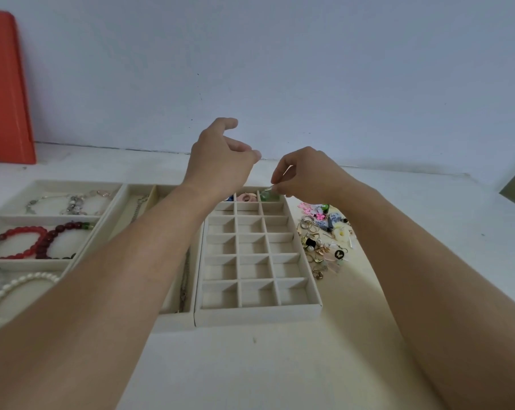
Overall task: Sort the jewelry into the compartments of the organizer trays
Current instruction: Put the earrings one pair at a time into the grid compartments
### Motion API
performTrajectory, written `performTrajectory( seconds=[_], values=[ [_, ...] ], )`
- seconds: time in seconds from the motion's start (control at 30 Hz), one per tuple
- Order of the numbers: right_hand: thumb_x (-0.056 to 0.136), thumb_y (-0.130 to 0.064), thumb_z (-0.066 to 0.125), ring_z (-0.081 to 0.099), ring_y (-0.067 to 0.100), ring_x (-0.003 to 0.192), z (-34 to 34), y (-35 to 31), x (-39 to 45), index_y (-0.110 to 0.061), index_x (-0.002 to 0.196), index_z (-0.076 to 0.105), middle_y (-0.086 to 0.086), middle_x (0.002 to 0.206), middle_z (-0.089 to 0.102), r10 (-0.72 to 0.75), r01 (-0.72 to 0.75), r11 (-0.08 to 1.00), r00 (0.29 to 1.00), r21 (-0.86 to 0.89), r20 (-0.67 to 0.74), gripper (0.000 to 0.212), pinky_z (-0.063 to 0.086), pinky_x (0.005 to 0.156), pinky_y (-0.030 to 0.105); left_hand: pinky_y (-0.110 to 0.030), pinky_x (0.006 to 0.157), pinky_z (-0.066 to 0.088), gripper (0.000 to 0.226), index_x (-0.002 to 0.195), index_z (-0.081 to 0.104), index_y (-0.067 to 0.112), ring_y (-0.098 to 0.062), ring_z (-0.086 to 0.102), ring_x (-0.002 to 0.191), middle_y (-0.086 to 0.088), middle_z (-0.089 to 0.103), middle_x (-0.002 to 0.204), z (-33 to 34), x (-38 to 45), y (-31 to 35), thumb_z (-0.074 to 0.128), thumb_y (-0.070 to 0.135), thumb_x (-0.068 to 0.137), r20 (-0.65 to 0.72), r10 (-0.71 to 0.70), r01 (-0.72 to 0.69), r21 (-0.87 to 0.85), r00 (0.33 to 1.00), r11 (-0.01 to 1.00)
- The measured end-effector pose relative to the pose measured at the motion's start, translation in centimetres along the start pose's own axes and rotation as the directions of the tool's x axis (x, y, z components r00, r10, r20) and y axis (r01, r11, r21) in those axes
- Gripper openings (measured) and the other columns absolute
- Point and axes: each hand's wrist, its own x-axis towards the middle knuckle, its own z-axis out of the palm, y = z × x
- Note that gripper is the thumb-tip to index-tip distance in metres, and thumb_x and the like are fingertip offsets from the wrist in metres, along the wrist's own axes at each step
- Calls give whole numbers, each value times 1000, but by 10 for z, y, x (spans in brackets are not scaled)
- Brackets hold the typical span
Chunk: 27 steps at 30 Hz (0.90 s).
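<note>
A cream grid tray [306,279] with several small compartments lies in the middle. Its far row holds a blue piece [229,198], a pink piece [246,197] and a green earring [268,196]. My right hand [306,177] pinches the green earring's hook over the far right compartment. My left hand [220,161] hovers above the far left of the tray, fingers loosely curled, holding nothing I can see. A pile of loose earrings and rings [324,235] lies right of the tray.
To the left stand a narrow tray with chains [132,208] and a wide tray [2,264] holding silver bracelets [70,202], red bead bracelets [34,239] and a pearl strand [11,291]. An orange board [5,93] leans on the wall.
</note>
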Motion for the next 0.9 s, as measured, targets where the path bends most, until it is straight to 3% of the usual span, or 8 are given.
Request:
performTrajectory(
  seconds=[0.1, 0.2, 0.37, 0.5, 0.9],
  values=[
    [83, -15, 78, 73, 19, 73, 2, 2, -1, -23, 87, 71, -9, 76, 73, 18, -18, 1000, 999, 6, 50, 11, 48, 47, 18, -31, 98, 47, 61, 144, 46, 23, -9, 61, 106, 16, 69, 95, 0, -1, 1, 72, 24, 89, 3, -4, 4, 0, 1000, 1000],
    [82, -19, 81, 73, 20, 77, 4, 4, -1, -23, 86, 72, -8, 81, 74, 3, -2, 1000, 998, -17, 64, 10, 58, 61, 30, -35, 99, 50, 60, 143, 47, 23, -8, 62, 105, 17, 69, 93, 0, -1, 2, 73, 25, 89, 7, -7, 7, 1, 1000, 1000],
    [83, -28, 81, 59, 2, 71, 6, 7, 0, -27, 88, 77, -8, 97, 71, -25, 30, 998, 997, -64, 76, 8, 39, 58, 17, -33, 94, 51, 57, 141, 50, 23, -8, 63, 101, 16, 70, 95, -2, -2, 2, 73, 26, 89, 12, -10, 10, 9, 1000, 1000],
    [84, -33, 80, 60, 10, 89, 6, 8, 3, -31, 88, 75, -7, 103, 64, -30, 39, 992, 997, -120, 76, 7, 40, 62, 18, -36, 96, 52, 56, 139, 51, 23, -10, 64, 98, 15, 70, 96, -3, -3, 3, 74, 26, 88, 17, -13, 13, 11, 1000, 1000],
    [98, -35, 62, 61, 18, 98, 13, 12, 6, -25, 105, 71, -1, 114, 66, 37, 0, 976, 985, -220, 166, 16, 43, 78, 29, -31, 90, 52, 52, 137, 53, 24, -5, 63, 96, 14, 69, 98, -4, -4, 2, 73, 25, 89, 37, -12, 12, 16, 999, 1000]
  ],
)
